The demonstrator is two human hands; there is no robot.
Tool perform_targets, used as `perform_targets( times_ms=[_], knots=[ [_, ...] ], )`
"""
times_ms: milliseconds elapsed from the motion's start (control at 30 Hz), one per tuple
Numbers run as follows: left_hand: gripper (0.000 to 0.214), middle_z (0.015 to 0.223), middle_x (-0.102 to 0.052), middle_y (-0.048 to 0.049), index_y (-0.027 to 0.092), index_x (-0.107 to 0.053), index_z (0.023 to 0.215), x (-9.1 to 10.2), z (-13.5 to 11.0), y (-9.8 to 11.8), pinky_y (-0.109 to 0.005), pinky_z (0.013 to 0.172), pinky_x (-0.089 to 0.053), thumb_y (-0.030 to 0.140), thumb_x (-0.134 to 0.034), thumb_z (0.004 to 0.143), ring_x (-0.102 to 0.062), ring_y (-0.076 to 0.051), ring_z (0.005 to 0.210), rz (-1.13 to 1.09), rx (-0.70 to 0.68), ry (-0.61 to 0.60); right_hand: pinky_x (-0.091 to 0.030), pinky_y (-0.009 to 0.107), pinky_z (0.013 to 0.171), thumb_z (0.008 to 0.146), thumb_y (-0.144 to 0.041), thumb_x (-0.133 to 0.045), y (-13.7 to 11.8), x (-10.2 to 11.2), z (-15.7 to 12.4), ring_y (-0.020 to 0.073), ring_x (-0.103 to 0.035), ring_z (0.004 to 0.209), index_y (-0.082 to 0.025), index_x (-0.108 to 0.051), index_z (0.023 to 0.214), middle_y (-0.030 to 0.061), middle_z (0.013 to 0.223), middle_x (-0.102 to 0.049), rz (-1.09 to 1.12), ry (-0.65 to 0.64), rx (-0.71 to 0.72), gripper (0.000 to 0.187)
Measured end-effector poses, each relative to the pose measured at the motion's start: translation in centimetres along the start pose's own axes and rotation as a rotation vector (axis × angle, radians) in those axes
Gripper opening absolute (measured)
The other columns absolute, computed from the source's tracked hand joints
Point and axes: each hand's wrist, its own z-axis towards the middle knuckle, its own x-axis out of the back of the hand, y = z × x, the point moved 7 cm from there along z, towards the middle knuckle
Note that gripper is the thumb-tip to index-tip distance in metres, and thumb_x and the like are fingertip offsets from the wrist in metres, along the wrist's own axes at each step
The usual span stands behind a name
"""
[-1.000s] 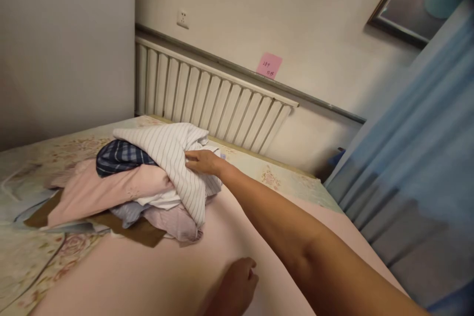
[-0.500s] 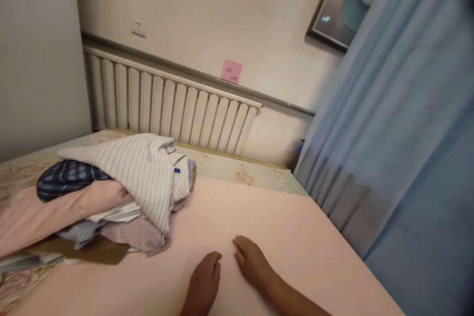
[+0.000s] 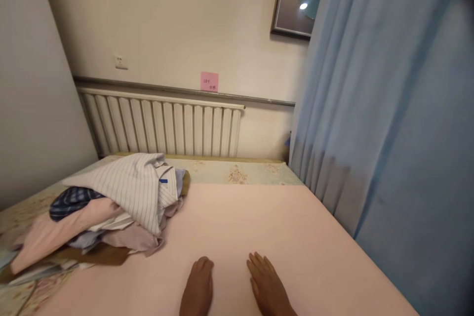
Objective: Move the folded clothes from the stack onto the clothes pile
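Note:
Low in the view, my left hand (image 3: 197,286) is over the pink sheet (image 3: 240,217), its fingers pointing forward with nothing in them. To its right, my right hand (image 3: 267,281) has its fingers stretched out, palm down, and holds nothing. A gap of pink cloth separates the two hands. Whether the palms press on the sheet or hover just above it, I cannot tell. Left of my hands lies a heap of clothes, topped by a white striped shirt (image 3: 137,185). A dark plaid garment (image 3: 74,201) and a pink garment (image 3: 66,224) stick out beneath it.
A floral bed cover (image 3: 237,174) shows beyond the pink sheet. Behind it stand a white radiator (image 3: 177,126) and a wall bearing a pink note (image 3: 209,81). A blue curtain (image 3: 355,108) hangs along the right side. A grey-white panel (image 3: 33,84) rises at the left.
My view has levelled out. My hands have moved farther apart, and my right hand's fingers now point forward instead of toward the left. The clothes heap keeps its shape.

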Motion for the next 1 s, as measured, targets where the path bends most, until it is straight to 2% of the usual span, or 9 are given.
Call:
perform_targets(
  times_ms=[333,667,1000],
  knots=[
    [0.039,0.116,-0.061,-0.0078,0.018,-0.062,0.111,-0.1,-2.0,2.0,-0.038,0.1,-0.04,0.005,-0.036,0.084,-0.051,-0.02,0.112,0.268,0.019,-0.03,-0.038,0.045,0.108,0.089,-0.013,-0.041,0.0,-0.1,-0.7,0.0228,-0.041,0.132,-0.022,-0.048,0.135,0.0032,0.14,-0.049,0.021,-0.024,-0.001,0.047],
    [0.035,0.114,-0.06,-0.0083,0.017,-0.062,0.108,0.5,-1.9,3.3,-0.036,0.098,-0.041,0.006,-0.038,0.084,-0.052,-0.02,0.109,0.296,-0.026,-0.035,-0.035,0.043,0.109,0.086,-0.011,-0.043,-0.8,1.4,-1.3,0.0218,-0.041,0.132,-0.024,-0.052,0.131,0.0021,0.139,-0.05,0.098,-0.057,-0.028,0.048],
    [0.037,0.115,-0.06,-0.0075,0.018,-0.061,0.108,0.0,-1.9,2.6,-0.038,0.097,-0.04,0.005,-0.038,0.083,-0.051,-0.02,0.11,0.288,-0.01,-0.049,-0.034,0.042,0.11,0.088,-0.018,-0.046,-1.6,2.7,-2.0,0.0215,-0.042,0.131,-0.024,-0.055,0.127,0.0031,0.136,-0.053,0.132,-0.015,-0.06,0.04]
  ],
)
